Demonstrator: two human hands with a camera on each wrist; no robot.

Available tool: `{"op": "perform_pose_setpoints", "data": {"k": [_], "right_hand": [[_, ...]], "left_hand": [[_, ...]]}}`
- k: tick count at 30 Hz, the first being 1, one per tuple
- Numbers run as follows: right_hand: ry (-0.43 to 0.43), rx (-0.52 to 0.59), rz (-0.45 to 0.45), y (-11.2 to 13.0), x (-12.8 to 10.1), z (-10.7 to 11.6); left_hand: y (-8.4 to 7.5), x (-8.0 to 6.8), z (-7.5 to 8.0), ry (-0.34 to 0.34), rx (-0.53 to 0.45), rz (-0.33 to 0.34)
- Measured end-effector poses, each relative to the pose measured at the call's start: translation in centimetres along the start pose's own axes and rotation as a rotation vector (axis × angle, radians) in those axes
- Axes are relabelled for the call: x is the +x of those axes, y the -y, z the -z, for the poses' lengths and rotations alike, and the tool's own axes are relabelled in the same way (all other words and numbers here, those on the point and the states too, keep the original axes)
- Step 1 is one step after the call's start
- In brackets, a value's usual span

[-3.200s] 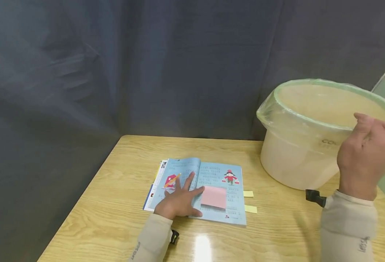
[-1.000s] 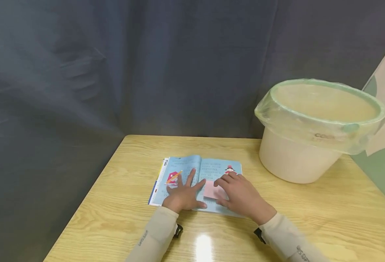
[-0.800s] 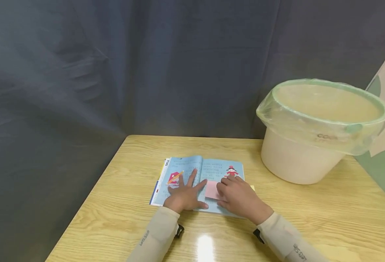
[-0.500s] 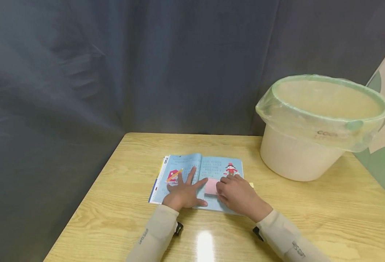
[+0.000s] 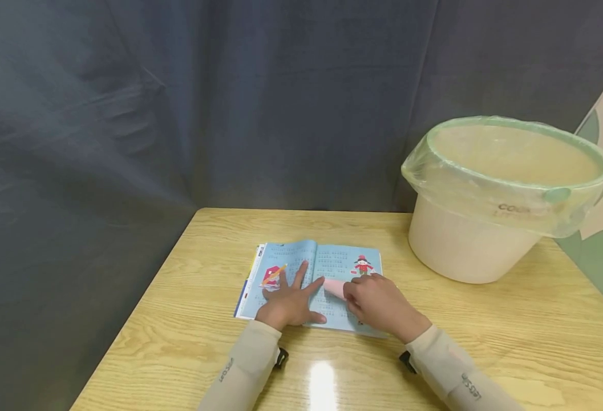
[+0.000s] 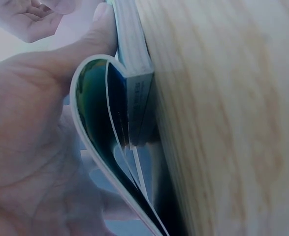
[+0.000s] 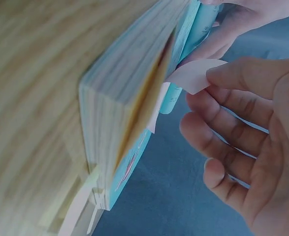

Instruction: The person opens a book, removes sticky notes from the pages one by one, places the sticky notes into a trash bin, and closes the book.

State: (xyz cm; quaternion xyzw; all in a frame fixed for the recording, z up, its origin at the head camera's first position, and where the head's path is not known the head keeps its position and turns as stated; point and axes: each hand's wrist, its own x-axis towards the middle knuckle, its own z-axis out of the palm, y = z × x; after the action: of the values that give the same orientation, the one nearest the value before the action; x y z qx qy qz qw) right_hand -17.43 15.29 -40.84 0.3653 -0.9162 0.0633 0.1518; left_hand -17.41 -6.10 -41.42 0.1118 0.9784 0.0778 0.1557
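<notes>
An open book with light-blue printed pages lies on the wooden table. My left hand rests on it with fingers spread, across the left page and the fold. Thumb and index finger of my right hand pinch a pink sticky note over the right page. In the right wrist view the sticky note curves up from the page, one end between thumb and fingertip. The left wrist view shows the left thumb along the book's near edge, where the left-side pages bulge.
A large pale bucket, lined with a clear yellowish bag folded over its green rim, stands at the back right. Pale yellow tabs stick out of the book's side. A dark curtain hangs behind the table.
My right hand came from the bucket down to the book and took hold of the pink note, which now lifts and curls. The left hand stays spread on the book.
</notes>
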Motion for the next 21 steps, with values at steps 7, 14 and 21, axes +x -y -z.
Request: {"op": "perform_pose_setpoints", "data": {"k": [7, 14, 21], "right_hand": [[0.004, -0.019, -0.024, 0.1, 0.0, 0.3], [0.009, -0.022, -0.037, 0.0, -0.2, 0.7], [0.0, -0.028, -0.043, -0.5, -0.5, 1.0]], "left_hand": [[0.0, 0.0, 0.0, -0.003, -0.006, 0.002], [-0.1, 0.2, -0.2, -0.004, -0.027, 0.01], [-0.5, 0.2, -0.1, -0.006, -0.029, 0.002]]}}
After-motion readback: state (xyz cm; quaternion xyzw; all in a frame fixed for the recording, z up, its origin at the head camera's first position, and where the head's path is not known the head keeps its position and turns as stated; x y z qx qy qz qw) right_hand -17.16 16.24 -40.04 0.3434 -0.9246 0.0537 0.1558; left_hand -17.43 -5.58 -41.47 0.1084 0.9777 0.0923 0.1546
